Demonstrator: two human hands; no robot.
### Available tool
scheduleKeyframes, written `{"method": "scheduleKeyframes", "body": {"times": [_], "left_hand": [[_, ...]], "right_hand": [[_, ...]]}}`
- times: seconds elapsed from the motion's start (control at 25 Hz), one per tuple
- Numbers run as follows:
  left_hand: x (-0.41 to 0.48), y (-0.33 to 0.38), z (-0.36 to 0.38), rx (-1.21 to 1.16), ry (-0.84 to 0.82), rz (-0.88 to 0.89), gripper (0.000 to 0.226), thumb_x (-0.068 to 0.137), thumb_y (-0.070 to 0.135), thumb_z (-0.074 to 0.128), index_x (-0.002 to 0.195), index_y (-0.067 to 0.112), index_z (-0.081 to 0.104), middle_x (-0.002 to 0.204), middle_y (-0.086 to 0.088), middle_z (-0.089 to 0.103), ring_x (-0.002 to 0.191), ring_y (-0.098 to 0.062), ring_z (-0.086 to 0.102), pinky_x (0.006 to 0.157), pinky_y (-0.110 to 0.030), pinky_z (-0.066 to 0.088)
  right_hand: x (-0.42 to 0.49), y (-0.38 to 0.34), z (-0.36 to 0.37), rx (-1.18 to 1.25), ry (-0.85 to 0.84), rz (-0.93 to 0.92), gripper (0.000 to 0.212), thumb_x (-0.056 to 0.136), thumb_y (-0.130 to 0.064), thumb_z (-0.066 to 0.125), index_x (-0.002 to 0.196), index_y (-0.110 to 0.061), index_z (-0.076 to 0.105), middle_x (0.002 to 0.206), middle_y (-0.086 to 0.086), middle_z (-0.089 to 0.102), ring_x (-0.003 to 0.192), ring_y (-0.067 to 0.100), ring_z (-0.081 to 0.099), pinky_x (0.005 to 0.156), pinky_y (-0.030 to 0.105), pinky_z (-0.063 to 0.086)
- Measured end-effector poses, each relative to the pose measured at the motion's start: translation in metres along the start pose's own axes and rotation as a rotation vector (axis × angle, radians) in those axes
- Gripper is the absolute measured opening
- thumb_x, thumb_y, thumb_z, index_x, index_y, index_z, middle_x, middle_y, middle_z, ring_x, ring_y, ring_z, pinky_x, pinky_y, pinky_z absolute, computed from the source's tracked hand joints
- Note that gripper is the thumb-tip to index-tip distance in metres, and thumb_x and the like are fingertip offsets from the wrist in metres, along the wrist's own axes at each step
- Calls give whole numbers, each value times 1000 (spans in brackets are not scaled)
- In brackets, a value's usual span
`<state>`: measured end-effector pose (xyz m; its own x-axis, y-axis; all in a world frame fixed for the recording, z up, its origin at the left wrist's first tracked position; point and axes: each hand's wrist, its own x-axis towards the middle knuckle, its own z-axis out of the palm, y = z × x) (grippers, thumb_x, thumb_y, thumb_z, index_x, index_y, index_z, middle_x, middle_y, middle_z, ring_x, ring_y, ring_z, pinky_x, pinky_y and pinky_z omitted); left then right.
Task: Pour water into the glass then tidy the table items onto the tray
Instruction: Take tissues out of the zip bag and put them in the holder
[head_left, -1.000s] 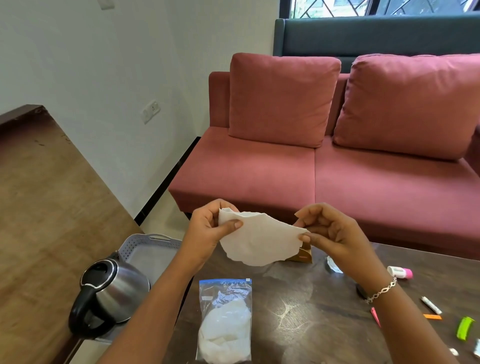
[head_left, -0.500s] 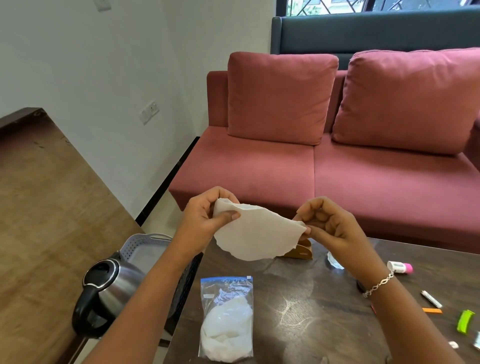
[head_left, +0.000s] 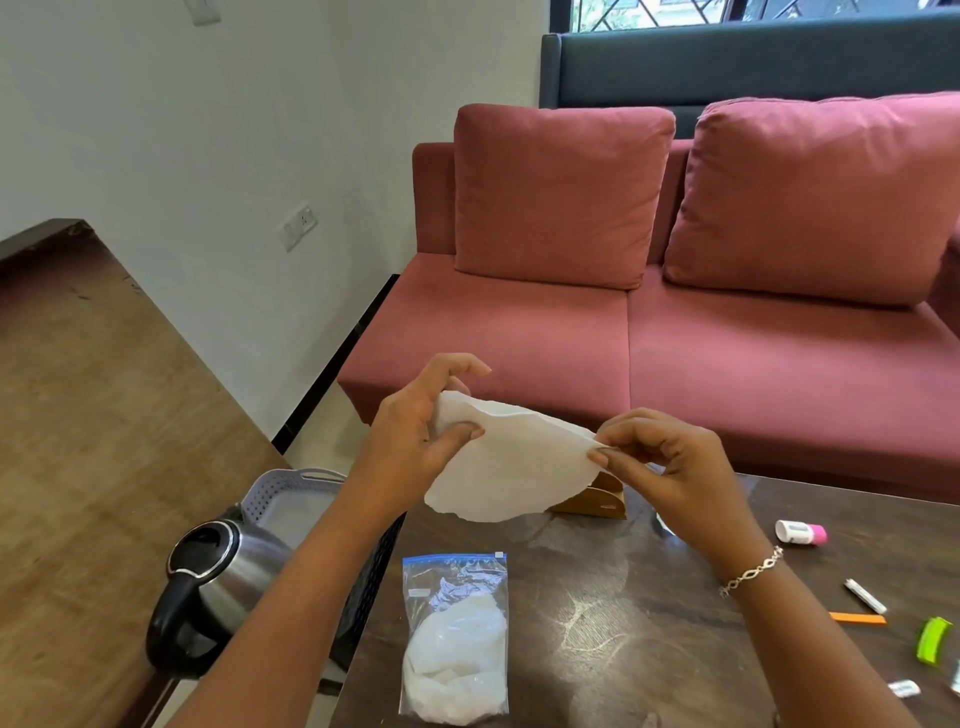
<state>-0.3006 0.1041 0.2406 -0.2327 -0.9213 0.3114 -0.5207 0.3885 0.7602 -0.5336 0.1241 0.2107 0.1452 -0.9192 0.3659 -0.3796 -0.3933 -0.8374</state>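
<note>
Both hands hold a thin white round sheet (head_left: 511, 470) stretched in the air above the dark table's (head_left: 623, 623) far edge. My left hand (head_left: 421, 431) pinches its left edge, my right hand (head_left: 670, 462) pinches its right edge. Below them a zip bag (head_left: 454, 639) with white contents lies flat on the table. A steel kettle (head_left: 218, 587) with a black handle stands at the left, beside a grey perforated tray (head_left: 296, 493). The glass is mostly hidden behind my right wrist.
Small items lie at the table's right: a white and pink tube (head_left: 800, 532), a white stick (head_left: 865, 596), an orange strip (head_left: 857, 618), a green clip (head_left: 932, 639). A tan cardboard holder (head_left: 592, 501) sits behind the sheet. A red sofa (head_left: 623, 322) stands beyond the table.
The view has tilted slightly, and my hands keep the sheet taut between them. My left fingers have loosened and spread above the sheet's edge.
</note>
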Motion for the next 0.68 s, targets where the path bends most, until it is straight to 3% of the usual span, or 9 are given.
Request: {"method": "scheduleKeyframes", "body": {"times": [0.12,0.28,0.4,0.52,0.6,0.68], "left_hand": [[-3,-1,-1,36,-29,71,26,75,14,63,93,31,56,88,18,56,82,-1,53,67,-26,45],[-2,-8,-4,179,-34,111,10,77,-1,68,78,9,65,84,-3,59,76,-23,55,64,-38,46],[-4,-12,-2,166,-14,70,15,77,-1,67,82,12,64,84,-5,61,75,-19,55,67,-36,49],[-6,-25,-6,-196,1,-96,36,72,4,71,96,29,60,80,8,59,73,-4,55,67,-22,49],[-8,-37,-4,-510,-89,-221,46,63,16,75,106,26,60,90,12,62,86,-5,60,77,-24,52],[-15,-54,17,-647,-238,-356,60,61,19,74,117,20,54,114,2,62,110,-15,58,94,-33,48]], "right_hand": [[1,3,-2,-35,52,-19,9,75,-2,69,79,-10,70,79,-3,67,74,12,63,68,22,56],[1,3,-4,-20,97,17,22,75,1,69,79,-21,67,77,-5,69,74,15,66,70,29,57],[3,0,-5,49,128,24,28,75,4,67,76,-24,62,76,0,67,71,22,65,69,33,57],[9,-10,-7,84,86,20,27,77,10,62,71,-16,59,72,8,64,67,36,60,62,49,54],[17,-20,-9,34,23,-24,38,76,16,58,66,-20,61,72,4,61,67,29,57,62,45,49],[23,-31,-13,-32,-50,-81,43,76,17,57,68,-24,66,77,-5,60,69,16,56,62,36,47]]}}
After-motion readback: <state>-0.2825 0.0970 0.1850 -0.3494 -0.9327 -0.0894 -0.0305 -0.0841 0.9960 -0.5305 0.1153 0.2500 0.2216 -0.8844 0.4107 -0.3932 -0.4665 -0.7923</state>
